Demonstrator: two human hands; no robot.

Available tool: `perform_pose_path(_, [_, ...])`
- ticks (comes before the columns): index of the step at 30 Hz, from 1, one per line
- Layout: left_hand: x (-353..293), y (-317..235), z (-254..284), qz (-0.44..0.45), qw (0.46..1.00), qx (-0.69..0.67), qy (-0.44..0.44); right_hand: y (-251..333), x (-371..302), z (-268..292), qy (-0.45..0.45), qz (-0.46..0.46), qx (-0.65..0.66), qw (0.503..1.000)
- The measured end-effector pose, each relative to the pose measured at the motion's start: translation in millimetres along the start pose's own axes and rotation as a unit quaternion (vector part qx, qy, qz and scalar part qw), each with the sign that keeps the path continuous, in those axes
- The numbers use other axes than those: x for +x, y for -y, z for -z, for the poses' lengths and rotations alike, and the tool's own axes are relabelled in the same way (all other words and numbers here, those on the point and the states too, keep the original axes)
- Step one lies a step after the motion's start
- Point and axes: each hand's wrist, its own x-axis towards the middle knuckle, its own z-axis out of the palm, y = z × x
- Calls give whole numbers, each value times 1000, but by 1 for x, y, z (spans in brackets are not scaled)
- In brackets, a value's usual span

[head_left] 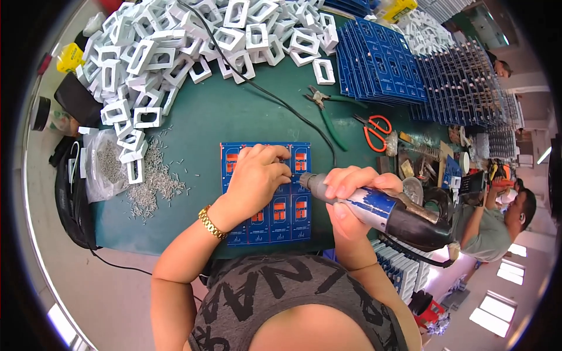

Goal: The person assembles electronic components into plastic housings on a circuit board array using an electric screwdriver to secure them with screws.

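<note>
A blue printed circuit board panel (pixel 237 235) with orange-red rectangles lies on the green table in front of me. My left hand (pixel 257 175), a gold bracelet watch (pixel 212 222) at its wrist, rests over the panel's upper middle. Its fingers are bent and drawn together near the upper right cell; whatever is between the fingertips is hidden. My right hand (pixel 351 196) grips a power drill (pixel 374 207) with a grey nose, worn blue housing and black body. The drill lies nearly level, its nose pointing left at the left fingertips over the panel.
White plastic frames (pixel 140 55) are heaped along the far left. Small screws (pixel 152 187) lie loose beside a clear bag (pixel 105 164). Green-handled pliers (pixel 328 111), orange scissors (pixel 377 131) and a black cable (pixel 275 96) lie beyond the panel. Blue board stacks (pixel 380 64) stand far right. A person (pixel 497 222) sits at right.
</note>
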Motion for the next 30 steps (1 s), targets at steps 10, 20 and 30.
perform_pose_path(10, [2,-2,0,0,1000,6,-8,1,-2,3,-5,-33,50,998])
perform_pose_path(20, [-1,-8,14,-33,998,57,4,-2,7,-12,35,-36,-19,999])
perform_pose_path(30, [-60,26,80,275,953,116,-45,-20,27,-16,36,-39,3,999])
